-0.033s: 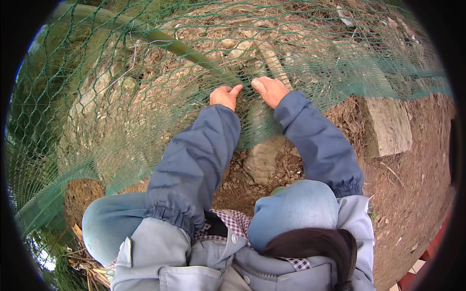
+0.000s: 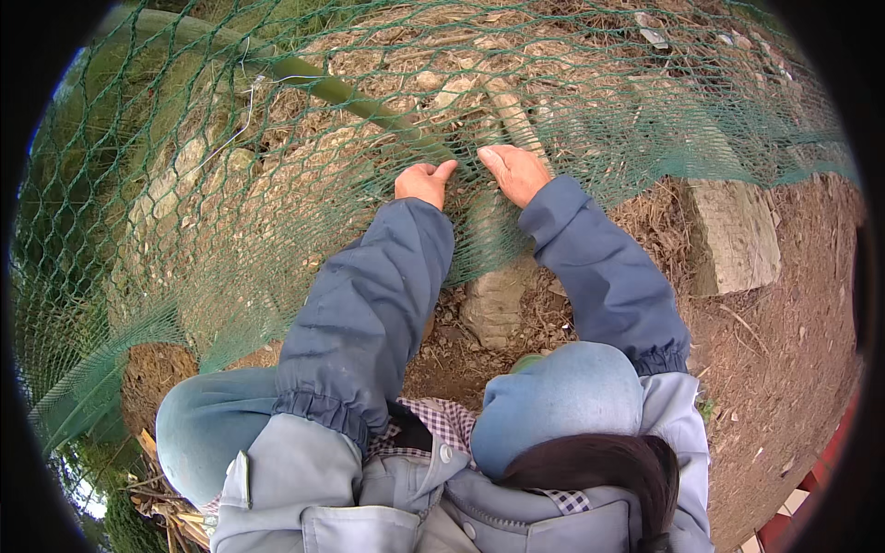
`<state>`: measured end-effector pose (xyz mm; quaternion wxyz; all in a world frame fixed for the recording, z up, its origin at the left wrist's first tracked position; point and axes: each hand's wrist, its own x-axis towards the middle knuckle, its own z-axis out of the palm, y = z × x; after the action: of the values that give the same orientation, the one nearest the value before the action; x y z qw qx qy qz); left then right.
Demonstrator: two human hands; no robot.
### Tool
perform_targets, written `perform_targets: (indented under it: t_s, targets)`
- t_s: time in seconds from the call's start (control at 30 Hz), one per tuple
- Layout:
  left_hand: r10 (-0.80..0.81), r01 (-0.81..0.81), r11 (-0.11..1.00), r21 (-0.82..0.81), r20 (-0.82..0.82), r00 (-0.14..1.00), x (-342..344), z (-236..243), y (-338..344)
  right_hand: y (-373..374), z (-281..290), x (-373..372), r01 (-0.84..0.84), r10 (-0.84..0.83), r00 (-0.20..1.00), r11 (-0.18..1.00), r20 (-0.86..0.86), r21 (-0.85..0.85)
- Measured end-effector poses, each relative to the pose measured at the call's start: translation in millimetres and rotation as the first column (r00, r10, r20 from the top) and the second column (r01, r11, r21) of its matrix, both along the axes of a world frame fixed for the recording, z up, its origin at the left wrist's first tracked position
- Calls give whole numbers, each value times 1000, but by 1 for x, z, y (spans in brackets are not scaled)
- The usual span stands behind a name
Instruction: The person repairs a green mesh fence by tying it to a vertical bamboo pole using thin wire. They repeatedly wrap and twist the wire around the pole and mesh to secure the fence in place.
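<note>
Green netting (image 2: pixel 304 221) spreads across the ground in front of me. My left hand (image 2: pixel 424 183) is closed on it, thumb pointing right, the other fingers curled out of sight. A short gap to the right, my right hand (image 2: pixel 518 173) also grips the mesh, its thumb uppermost and its fingertips hidden. A green bamboo pole (image 2: pixel 355 100) runs from the upper left, its lower end between the hands. Thin pale wire (image 2: pixel 247 120) hangs by the pole at the left.
Below the hands lies a stone (image 2: pixel 496 309), partly beneath the net's edge. A squared block (image 2: pixel 737 241) is at the right on bare brown soil (image 2: pixel 793 341). A pale stick (image 2: pixel 518 118) and stones lie under the mesh. Broken twigs (image 2: pixel 171 507) are at the lower left.
My left hand has shifted very slightly to the left, and the netting and wire nearby have moved a little. Both hands keep their grip.
</note>
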<state>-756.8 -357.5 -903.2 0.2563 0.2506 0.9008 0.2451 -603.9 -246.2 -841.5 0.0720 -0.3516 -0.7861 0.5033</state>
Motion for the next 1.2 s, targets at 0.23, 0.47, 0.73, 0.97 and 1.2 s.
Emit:
perform_targets:
  t_s: [0.23, 0.47, 0.73, 0.97, 1.2]
  targets:
    - [14, -15, 998, 66, 9, 1000, -6, -12, 1, -11, 86, 136, 528, -587, 680, 808, -439, -262]
    - [72, -75, 997, 2, 269, 960, -16, -24, 7, -49, 144, 405, 978, -962, 142, 173, -231, -117]
    - [88, -77, 996, -52, 263, 961, -21, -19, 9, -157, 90, 522, 976, -945, -209, -218, 251, -10]
    - [79, -81, 997, -5, 299, 951, -26, -28, 6, -225, 41, 587, 885, -837, -457, -462, 299, 60]
    - [86, -84, 996, -18, 311, 946, -34, -36, 9, -305, 36, 625, 838, -723, -543, -494, 427, 230]
